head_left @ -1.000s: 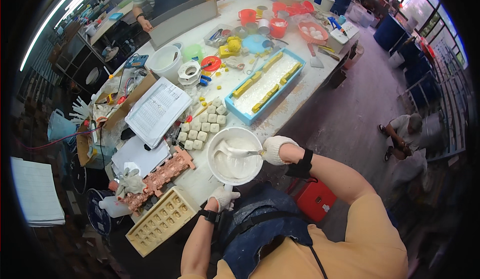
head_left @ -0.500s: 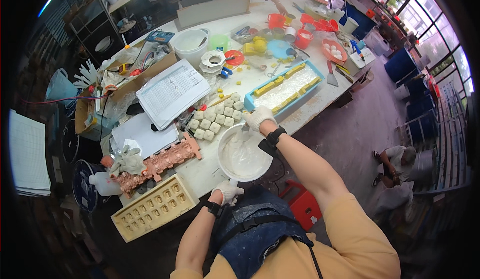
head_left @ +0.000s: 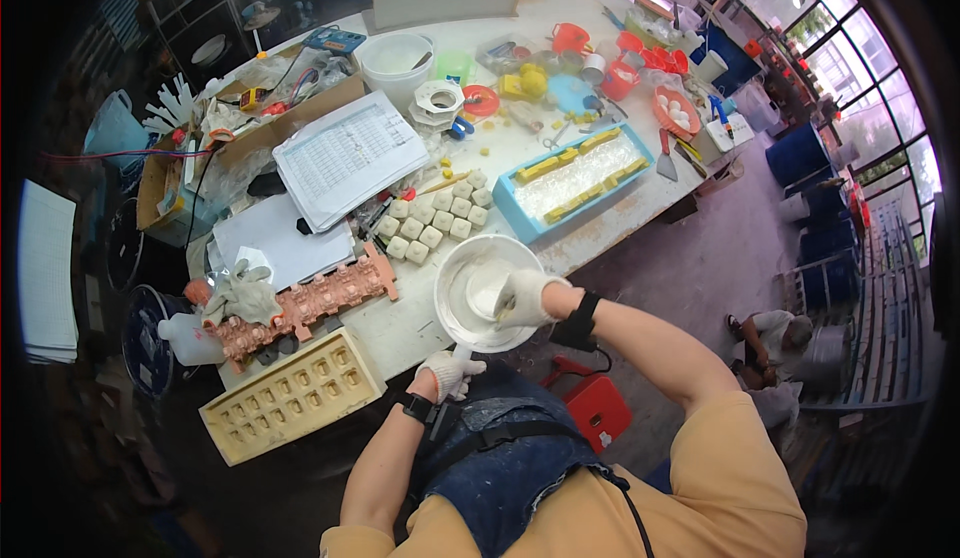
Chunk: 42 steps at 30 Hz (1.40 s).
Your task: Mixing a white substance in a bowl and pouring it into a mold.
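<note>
A white, long-handled plastic dipper (head_left: pixel 449 310) with pale, wet paste (head_left: pixel 484 286) inside is in front of me at the table's near edge. My left hand (head_left: pixel 450 374), in a white knitted glove, is wrapped round its handle. Over the right part of the dipper's mouth is my gloved right hand (head_left: pixel 524 299), its fingers curled down toward the paste. What those fingers hold, if anything, is hidden. Beyond the dipper lies a light-blue rectangular tray (head_left: pixel 520 220), with yellow blocks (head_left: pixel 572 207) along its long sides and a glossy white filling between them.
Pale square blocks (head_left: pixel 433 220) stand left of the dipper. A cream mould (head_left: pixel 292 395) and a pinkish casting (head_left: pixel 306 307) lie at the near left, below papers (head_left: pixel 350 161). A scraper (head_left: pixel 666 156) is right of the tray. A red stool (head_left: pixel 592 405) stands beside me.
My right hand has come from beside the tray's near end back over the dipper, its fingers now toward the paste. My left hand still grips the handle. The view has shifted slightly.
</note>
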Available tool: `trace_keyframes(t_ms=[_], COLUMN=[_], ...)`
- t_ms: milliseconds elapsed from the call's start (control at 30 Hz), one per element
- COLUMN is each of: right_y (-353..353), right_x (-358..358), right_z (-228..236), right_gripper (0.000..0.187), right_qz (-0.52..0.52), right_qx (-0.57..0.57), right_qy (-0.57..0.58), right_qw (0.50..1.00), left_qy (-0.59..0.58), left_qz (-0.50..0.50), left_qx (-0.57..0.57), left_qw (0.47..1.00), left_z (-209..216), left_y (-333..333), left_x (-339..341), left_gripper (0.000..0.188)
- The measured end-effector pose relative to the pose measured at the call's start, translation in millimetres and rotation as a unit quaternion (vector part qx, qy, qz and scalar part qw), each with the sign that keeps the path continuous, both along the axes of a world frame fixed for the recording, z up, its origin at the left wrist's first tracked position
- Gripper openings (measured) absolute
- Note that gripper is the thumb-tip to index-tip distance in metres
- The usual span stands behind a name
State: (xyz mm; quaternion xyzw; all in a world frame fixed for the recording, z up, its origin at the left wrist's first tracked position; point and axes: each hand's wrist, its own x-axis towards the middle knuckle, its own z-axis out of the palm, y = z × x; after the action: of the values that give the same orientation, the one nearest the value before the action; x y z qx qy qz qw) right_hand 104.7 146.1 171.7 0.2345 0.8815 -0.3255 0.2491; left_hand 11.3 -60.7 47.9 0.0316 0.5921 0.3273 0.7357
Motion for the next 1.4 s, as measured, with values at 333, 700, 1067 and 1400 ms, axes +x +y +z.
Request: trace_keyframes(t_ms=[333,700,1067,1400], right_y=[33,-15,45,24], right_x=[-37,31,-3,-54], right_z=[7,-29,-20,-2], right_gripper=[0.026,0.025,0.027,0.023], right_qz=[-0.243,-0.018,-0.180,0.106], right_qx=[0.128,0.074,0.114,0.288], right_qy=[0.241,0.108,0.226,-0.087], right_qw=[0.931,0.991,0.950,0.948], left_qy=[0.063,-0.020,-0.012,0.017], left_qz=[-0.092,0.031,0.040,0.024], left_qx=[0.006,-0.003,-0.003,0.000], left_qw=[0.994,0.999,0.999,1.000], left_z=[-3,4,-10,-5], left_y=[3,0,4,3], left_x=[0,4,15,13], left_gripper=[0.026,0.028,0.026,0.026])
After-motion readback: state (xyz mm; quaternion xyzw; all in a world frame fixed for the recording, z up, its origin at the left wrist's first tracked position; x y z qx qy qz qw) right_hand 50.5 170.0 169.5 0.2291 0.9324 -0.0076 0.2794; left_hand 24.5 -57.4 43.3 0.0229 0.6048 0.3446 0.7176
